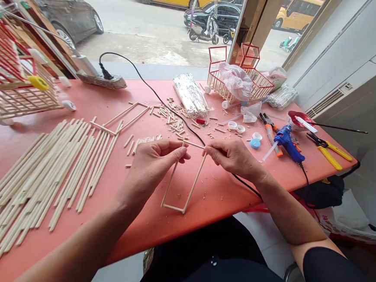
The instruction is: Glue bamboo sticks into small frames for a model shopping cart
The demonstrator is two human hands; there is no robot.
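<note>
Pink table, bag in cart, handheld frame

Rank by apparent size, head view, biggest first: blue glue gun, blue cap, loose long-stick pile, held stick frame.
1. Long-stick pile
2. Held stick frame, by outline
3. Blue glue gun
4. Blue cap

No near ties.

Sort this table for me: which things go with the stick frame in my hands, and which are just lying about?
Likely part of the job:
stick frame, held by left hand and right hand
long loose sticks
short stick pieces
blue glue gun
yellow-handled pliers
orange-handled pliers

Probably just lying about:
crumpled plastic bag
blue cap
red dish
</note>
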